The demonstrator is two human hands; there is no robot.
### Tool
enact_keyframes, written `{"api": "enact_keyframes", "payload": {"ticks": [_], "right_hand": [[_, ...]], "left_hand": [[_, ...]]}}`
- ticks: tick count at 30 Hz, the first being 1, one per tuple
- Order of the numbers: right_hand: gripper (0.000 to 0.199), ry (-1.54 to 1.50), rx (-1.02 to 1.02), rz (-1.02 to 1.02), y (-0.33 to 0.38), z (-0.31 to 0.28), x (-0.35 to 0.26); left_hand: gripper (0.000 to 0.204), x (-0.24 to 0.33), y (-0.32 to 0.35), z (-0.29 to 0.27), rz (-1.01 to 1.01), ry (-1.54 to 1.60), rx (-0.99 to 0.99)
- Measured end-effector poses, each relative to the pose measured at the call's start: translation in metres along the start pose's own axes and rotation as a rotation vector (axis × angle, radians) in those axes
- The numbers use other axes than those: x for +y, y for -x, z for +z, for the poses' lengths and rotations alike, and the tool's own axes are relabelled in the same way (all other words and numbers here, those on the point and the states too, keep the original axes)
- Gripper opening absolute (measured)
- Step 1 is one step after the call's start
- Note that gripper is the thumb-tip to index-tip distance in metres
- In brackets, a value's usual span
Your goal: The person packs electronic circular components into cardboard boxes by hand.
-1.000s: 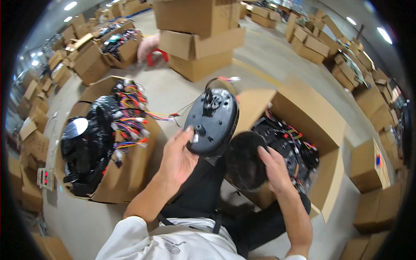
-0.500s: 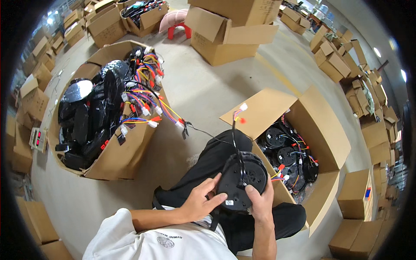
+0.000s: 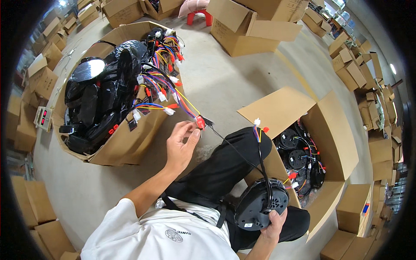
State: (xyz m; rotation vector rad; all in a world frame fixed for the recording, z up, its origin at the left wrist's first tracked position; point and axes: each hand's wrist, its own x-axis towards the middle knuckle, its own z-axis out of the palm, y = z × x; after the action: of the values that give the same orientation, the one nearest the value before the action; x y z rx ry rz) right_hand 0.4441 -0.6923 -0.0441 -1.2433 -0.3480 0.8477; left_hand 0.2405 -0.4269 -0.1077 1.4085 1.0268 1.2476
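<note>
My right hand grips the lower right edge of a round black plastic unit, thumb on its face near where the cable comes out. From the unit a black cable rises to a white plug and a red plug, lying by my knee. My left hand reaches out to the left, fingers pinched at a red connector on the end of coloured wires. Those wires run from the wire bundle hanging over the left carton. A thin black cable stretches from beside that connector toward the unit.
The left carton is heaped with black wrapped parts. At my right, an open carton holds several round black units. More cartons stand ahead and along both sides. A small device with red displays sits left.
My left hand has left the round unit and moved up and left to the red connector. The unit, in my right hand, has shifted lower and to the right in view.
</note>
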Motion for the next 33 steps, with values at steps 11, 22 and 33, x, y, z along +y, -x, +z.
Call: {"api": "enact_keyframes", "payload": {"ticks": [11,22,33], "right_hand": [[0.076,-0.034,0.060,0.006,0.003,0.003,0.002],[0.075,-0.084,0.117,-0.003,0.012,-0.010,0.006],[0.068,-0.157,0.271,-0.039,0.018,-0.040,0.010]], "left_hand": [[0.031,-0.020,-0.004,0.010,-0.081,0.148,-0.203],[0.030,-0.007,-0.003,0.024,-0.220,0.216,-0.246],[0.023,0.030,0.025,0.030,-0.332,0.215,-0.508]]}}
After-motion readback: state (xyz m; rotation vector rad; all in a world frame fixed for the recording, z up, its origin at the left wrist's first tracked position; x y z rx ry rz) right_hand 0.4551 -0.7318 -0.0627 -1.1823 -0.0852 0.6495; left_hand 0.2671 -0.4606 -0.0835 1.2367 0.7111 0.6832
